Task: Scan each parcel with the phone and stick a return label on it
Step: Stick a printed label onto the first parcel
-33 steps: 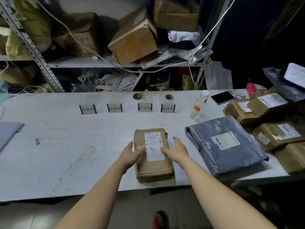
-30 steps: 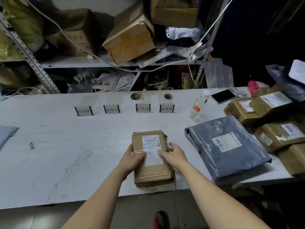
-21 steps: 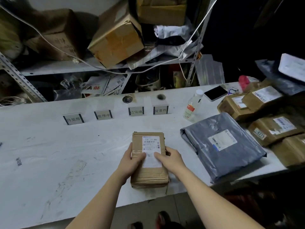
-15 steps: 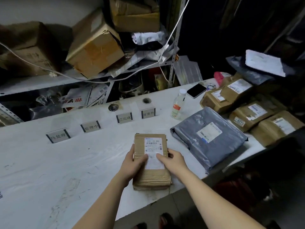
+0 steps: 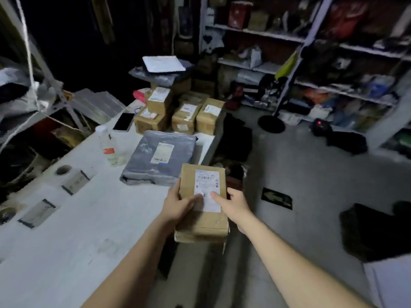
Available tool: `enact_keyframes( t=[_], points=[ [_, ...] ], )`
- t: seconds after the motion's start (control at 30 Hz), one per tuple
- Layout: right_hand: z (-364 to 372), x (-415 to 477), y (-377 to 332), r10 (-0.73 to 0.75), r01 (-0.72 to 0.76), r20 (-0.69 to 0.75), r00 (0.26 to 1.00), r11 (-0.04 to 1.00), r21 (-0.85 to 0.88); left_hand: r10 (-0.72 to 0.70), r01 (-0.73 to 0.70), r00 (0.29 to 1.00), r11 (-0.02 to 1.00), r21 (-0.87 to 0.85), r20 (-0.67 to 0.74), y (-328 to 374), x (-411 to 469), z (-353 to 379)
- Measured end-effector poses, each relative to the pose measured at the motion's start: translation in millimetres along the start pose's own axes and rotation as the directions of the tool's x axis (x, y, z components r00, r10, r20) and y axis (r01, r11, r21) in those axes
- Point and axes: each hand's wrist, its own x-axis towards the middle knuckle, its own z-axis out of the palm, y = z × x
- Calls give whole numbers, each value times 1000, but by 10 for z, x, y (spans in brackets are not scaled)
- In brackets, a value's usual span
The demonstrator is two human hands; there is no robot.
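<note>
Dim storeroom: cluttered shelving [image 5: 333, 63] at upper right, white table [image 5: 66, 241] filling the left of frame, with grey mailer bag [image 5: 155, 161], bottle [image 5: 107, 143], phone [image 5: 123, 122] and stack of boxed parcels [image 5: 189, 116] toward upper centre. Brown parcel [image 5: 203, 223] at frame centre, label [image 5: 206, 181] up, overlapping the table's right edge; resting or lifted, cannot tell. Both forearms reaching up from bottom of frame: left hand [image 5: 178, 205] gripping the parcel's left side, thumb laid onto the label; right hand [image 5: 235, 204] wrapped round the right side, thumb tip pressed on the label, other fingers hidden behind the box.
</note>
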Motion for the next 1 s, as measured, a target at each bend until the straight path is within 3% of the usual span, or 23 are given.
enact_keyframes(
  t=[0.17,0.37,0.53,0.63,1.0],
  points=[
    [-1213,-583,311,37,-21,-281,959,998,57,19,-53,960,992,113,281,241,19,1266],
    [-2667,-1535,918,111,-60,-567,816,992,108,21,-158,846,964,213,533,441,-460,3041],
    [-3650,-2464,1466,187,-65,-734,652,979,192,-15,-196,673,960,198,740,570,-1156,4431],
    [-4105,-2998,1768,253,-68,-818,516,964,256,-23,-247,520,953,176,854,634,-1641,5156],
    [-5016,-4650,2631,469,104,-881,58,875,473,-145,-437,65,886,159,987,352,-3134,7395]
  ],
)
